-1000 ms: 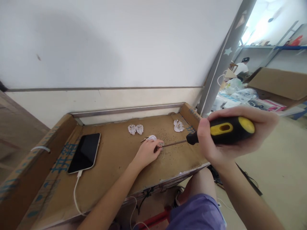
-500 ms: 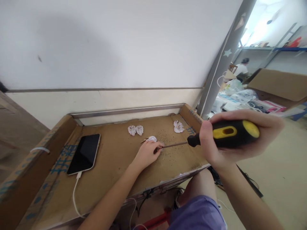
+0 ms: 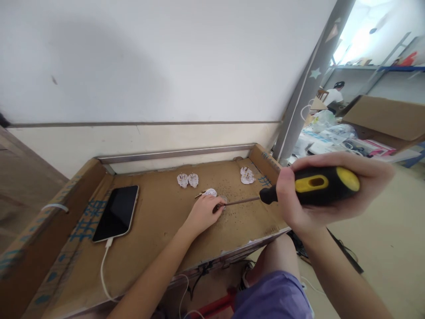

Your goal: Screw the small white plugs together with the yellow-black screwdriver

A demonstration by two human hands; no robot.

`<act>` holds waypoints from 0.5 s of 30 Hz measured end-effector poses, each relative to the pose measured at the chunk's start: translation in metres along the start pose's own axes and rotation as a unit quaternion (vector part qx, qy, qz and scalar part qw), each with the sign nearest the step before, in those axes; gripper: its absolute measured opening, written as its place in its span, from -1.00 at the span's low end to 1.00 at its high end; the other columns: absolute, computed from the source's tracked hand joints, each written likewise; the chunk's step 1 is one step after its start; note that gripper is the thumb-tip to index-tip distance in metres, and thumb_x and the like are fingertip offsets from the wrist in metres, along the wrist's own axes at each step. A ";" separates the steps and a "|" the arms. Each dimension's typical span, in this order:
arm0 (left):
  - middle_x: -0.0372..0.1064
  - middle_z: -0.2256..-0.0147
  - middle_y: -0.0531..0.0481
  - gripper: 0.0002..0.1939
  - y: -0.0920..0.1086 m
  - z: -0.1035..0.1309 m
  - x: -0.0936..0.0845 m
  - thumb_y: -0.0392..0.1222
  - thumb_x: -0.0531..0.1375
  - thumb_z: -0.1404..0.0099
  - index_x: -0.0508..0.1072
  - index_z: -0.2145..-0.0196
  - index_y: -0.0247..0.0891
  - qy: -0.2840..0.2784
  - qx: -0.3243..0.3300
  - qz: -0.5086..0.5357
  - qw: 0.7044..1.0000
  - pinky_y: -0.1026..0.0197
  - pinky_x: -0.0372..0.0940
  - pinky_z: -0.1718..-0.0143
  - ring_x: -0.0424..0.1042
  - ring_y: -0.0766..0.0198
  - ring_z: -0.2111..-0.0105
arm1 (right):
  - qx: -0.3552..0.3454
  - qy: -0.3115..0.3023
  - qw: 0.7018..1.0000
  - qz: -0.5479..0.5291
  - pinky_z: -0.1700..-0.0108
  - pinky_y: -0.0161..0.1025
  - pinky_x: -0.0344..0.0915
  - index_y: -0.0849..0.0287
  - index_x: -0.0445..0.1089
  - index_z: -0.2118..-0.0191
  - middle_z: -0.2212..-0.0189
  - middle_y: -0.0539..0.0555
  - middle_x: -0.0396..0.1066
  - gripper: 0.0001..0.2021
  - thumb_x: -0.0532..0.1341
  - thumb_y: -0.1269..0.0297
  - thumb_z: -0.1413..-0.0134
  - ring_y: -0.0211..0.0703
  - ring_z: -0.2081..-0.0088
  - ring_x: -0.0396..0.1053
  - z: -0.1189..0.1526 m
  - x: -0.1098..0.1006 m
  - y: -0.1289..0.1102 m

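My right hand (image 3: 327, 215) is wrapped round the handle of a screwdriver (image 3: 310, 184), black with yellow inserts. Its long thin shaft points left, with the tip at the fingers of my left hand (image 3: 204, 212). My left thumb and fingers pinch a small clear-and-white plug (image 3: 225, 203) against the cardboard; my fingers cover most of it. Just behind that hand lies a round white plug piece (image 3: 210, 192) beside a thin brass-coloured part. Many tiny dark screws or bits (image 3: 237, 215) are scattered to the right.
Two white plugs (image 3: 187, 180) stand pins-up at the back; more plug pieces (image 3: 247, 176) sit back right. On the left lies a phone (image 3: 116, 212) with a white cable. The cardboard-lined tray (image 3: 156, 248) has raised sides. Another person (image 3: 334, 95) sits far right.
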State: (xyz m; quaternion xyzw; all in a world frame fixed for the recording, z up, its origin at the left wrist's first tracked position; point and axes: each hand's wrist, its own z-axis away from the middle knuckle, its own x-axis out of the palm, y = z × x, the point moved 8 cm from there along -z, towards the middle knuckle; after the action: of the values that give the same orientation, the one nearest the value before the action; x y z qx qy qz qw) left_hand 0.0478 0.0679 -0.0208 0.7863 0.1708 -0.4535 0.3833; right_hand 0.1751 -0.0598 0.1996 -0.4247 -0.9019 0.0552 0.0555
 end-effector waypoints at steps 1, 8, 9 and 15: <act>0.49 0.27 0.02 -0.86 0.000 0.000 0.000 -0.34 0.13 -0.22 0.44 0.27 -0.20 -0.001 0.001 0.000 1.000 0.11 0.24 0.12 0.42 0.17 0.22 | -0.002 0.002 1.000 -0.001 0.60 -0.29 0.22 0.13 0.29 0.41 0.58 -0.05 0.24 -0.81 0.24 0.48 0.24 -0.33 0.61 0.20 0.000 0.000 0.000; 0.47 0.30 0.00 -0.85 0.000 -0.001 0.001 -0.33 0.12 -0.23 0.44 0.27 -0.20 -0.005 0.001 0.004 1.000 0.12 0.23 0.11 0.41 0.18 0.21 | 0.018 0.020 1.000 0.001 0.63 -0.26 0.22 0.11 0.29 0.42 0.59 -0.03 0.25 -0.84 0.25 0.43 0.21 -0.31 0.63 0.18 0.001 0.000 0.002; 0.47 0.30 0.00 -0.85 0.000 -0.001 0.001 -0.33 0.12 -0.23 0.44 0.27 -0.20 -0.006 0.001 0.002 1.000 0.12 0.23 0.11 0.41 0.18 0.21 | 0.017 0.015 1.000 0.001 0.62 -0.26 0.22 0.10 0.29 0.42 0.59 -0.03 0.25 -0.84 0.25 0.43 0.21 -0.30 0.63 0.18 0.001 0.000 0.001; 0.48 0.27 0.01 -0.86 -0.001 -0.001 0.002 -0.33 0.13 -0.22 0.44 0.26 -0.20 -0.007 -0.003 0.008 1.000 0.11 0.23 0.10 0.40 0.18 0.21 | 0.028 0.006 1.000 0.004 0.65 -0.25 0.21 0.12 0.29 0.47 0.63 -0.03 0.25 -0.87 0.26 0.42 0.21 -0.30 0.66 0.18 0.000 -0.002 0.003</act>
State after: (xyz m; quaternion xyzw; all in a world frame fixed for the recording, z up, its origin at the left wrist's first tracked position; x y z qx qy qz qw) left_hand 0.0489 0.0691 -0.0223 0.7834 0.1635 -0.4555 0.3900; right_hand 0.1786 -0.0588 0.1993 -0.4269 -0.8979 0.0786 0.0727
